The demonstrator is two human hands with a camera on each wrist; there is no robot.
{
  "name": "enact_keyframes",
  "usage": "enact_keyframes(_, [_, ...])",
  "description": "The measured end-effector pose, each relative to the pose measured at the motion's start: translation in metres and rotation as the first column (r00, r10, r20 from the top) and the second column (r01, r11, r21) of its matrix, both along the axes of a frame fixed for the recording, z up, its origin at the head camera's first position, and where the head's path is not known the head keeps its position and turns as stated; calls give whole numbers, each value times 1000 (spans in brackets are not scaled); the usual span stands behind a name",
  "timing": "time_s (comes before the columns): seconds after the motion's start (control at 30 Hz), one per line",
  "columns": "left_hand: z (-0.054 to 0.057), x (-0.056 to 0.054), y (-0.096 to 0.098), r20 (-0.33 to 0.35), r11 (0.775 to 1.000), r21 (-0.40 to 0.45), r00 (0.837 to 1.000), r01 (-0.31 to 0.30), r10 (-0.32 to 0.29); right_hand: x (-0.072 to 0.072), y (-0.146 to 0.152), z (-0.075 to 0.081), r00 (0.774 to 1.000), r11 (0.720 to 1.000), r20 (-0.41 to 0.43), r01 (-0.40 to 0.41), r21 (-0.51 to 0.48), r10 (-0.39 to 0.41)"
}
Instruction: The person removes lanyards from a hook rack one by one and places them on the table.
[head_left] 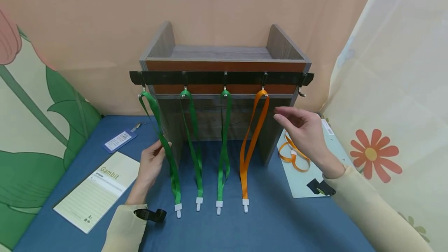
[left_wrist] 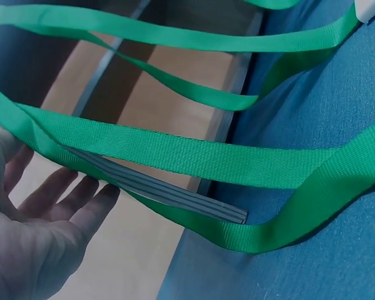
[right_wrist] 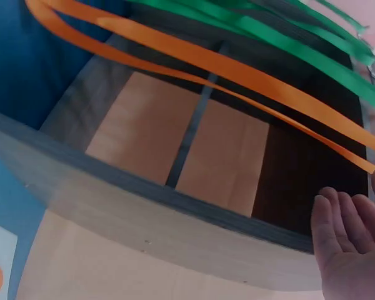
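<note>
In the head view my left hand [head_left: 153, 161] reaches in beside the leftmost green lanyard [head_left: 169, 154], its fingers loosely bent. In the left wrist view, the fingertips [left_wrist: 103, 203] lie right at the strap's edge, partly behind it; the thumb is mostly hidden. My right hand [head_left: 302, 125] is raised near the orange lanyard [head_left: 250, 145], fingers loosely bent and nothing held between them. Two more green lanyards [head_left: 196, 147] hang between these. All four straps hang from hooks on a black rail [head_left: 206, 77], white clips at the bottom.
A grey wooden shelf [head_left: 162, 44] stands behind the rail, whose rightmost hook [head_left: 301, 91] carries no strap. At the left lie a Gambit notepad [head_left: 94, 201] and a blue badge holder [head_left: 120, 141]. Another orange lanyard [head_left: 301, 164] lies on a pale board [head_left: 297, 188] at the right.
</note>
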State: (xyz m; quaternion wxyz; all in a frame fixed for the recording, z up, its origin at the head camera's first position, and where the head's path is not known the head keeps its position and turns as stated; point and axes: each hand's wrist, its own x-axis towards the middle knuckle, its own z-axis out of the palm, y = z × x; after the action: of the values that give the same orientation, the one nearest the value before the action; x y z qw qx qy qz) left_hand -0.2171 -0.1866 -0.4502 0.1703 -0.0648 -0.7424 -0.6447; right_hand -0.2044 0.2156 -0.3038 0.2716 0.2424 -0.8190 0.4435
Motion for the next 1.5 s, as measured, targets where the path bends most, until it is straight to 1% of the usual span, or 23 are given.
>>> enact_keyframes(0.07, [0, -1, 0, -4, 1000, -6, 1000, -3, 3, -3, -1, 1, 1000, 1000, 28, 4, 3, -4])
enact_keyframes(0.2, [0, -3, 1, -7, 1000, -12, 1000, 2, -2, 6, -12, 15, 998, 1000, 69, 8, -21, -6])
enact_keyframes(0.3, [0, -3, 1, -3, 1000, -19, 1000, -5, 5, 12, -22, 28, 996, 999, 90, -5, -53, 10])
enact_keyframes(0.43, [0, -1, 0, 6, 1000, -24, 1000, -17, 17, 12, -31, 36, 993, 996, 111, -32, -78, 41])
enact_keyframes(0.53, [-1, 0, -1, 12, 1000, -22, 1000, -11, 12, 3, -32, 31, 989, 993, 128, -61, -103, 74])
enact_keyframes(0.67, [-1, 1, -1, 20, 1000, -15, 1000, -6, 7, -9, -28, 20, 981, 984, 160, -87, -153, 112])
enact_keyframes(0.77, [-1, 1, -1, 23, 1000, -14, 1000, -5, 5, -11, -27, 18, 970, 970, 189, -111, -218, 153])
enact_keyframes(0.9, [0, 1, -1, 20, 1000, -16, 1000, -2, 2, -11, -28, 20, 954, 945, 211, -147, -293, 214])
enact_keyframes(1.03, [1, 1, -1, 15, 1000, -11, 1000, 2, -2, -10, -29, 24, 955, 941, 198, -155, -299, 221])
enact_keyframes(1.1, [1, 2, 0, 16, 1000, -9, 1000, 2, -2, -9, -28, 26, 960, 943, 183, -152, -297, 212])
enact_keyframes(1.2, [2, 3, 0, 18, 1000, -11, 1000, 2, -2, -5, -28, 28, 970, 947, 148, -147, -287, 195])
enact_keyframes(1.3, [3, 3, 1, 19, 1000, -15, 1000, 3, -3, 0, -28, 31, 982, 955, 92, -138, -262, 168])
enact_keyframes(1.43, [2, 2, 1, 16, 1000, -17, 1000, 0, 0, 6, -27, 40, 985, 958, 43, -150, -244, 165])
enact_keyframes(1.5, [1, 2, 0, 13, 1000, -13, 1000, -2, 2, 7, -26, 44, 985, 958, 34, -155, -242, 168])
